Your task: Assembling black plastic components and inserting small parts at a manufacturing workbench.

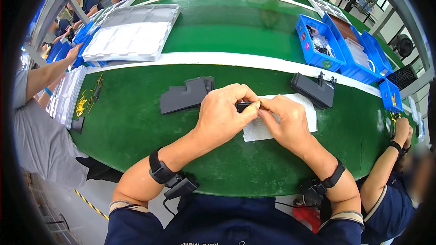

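Observation:
Between my two hands is a small black flat piece (243,106), mostly covered by my fingers, so its kind cannot be told. My left hand (223,109) is closed around it with thumb and fingers. My right hand (287,119) pinches at its right end, fingertips meeting the left thumb. Below them a white cloth (257,130) lies on the green table. Left of my left hand lie several dark grey flat pieces (181,96), overlapping. Beyond my right hand sits a stack of black flat pieces (313,90), with small black parts at its far edge.
Blue bins (322,43) with small parts stand at the back right; a smaller blue bin (390,95) is nearer. White trays (131,31) are stacked at the back left. Yellow sticks (81,103) lie at the left. Co-workers sit on both sides and across the table.

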A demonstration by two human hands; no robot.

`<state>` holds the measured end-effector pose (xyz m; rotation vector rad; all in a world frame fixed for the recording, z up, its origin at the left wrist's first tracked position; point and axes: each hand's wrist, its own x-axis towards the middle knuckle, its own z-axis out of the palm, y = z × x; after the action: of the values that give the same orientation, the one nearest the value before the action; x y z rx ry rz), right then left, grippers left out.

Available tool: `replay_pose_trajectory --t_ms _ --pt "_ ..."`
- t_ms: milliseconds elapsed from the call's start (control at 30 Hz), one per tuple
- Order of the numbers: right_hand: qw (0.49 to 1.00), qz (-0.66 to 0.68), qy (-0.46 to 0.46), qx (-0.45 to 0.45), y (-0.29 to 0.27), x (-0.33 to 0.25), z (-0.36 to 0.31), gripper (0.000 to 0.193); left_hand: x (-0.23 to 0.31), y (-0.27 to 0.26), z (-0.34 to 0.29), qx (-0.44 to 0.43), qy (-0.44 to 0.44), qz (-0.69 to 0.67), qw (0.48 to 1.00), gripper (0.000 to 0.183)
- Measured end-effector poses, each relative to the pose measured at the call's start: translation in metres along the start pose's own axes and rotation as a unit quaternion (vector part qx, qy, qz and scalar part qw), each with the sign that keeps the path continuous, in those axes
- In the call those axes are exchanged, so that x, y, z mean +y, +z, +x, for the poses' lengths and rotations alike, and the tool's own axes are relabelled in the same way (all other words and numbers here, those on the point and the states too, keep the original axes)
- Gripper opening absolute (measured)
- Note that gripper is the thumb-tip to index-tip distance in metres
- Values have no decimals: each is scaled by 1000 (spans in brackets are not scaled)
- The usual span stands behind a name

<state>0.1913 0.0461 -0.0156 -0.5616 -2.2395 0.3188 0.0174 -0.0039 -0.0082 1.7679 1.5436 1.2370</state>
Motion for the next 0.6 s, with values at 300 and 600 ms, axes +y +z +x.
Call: replay_pose_trajectory --t_ms 300,600 --pt "971 81 209 -80 -22 9 7 15 -1 -19 4 -50 -22 -11 998 22" --pt "944 180 270 -53 -16 -2 3 12 -1 -4 -1 -58 -56 -83 993 16"
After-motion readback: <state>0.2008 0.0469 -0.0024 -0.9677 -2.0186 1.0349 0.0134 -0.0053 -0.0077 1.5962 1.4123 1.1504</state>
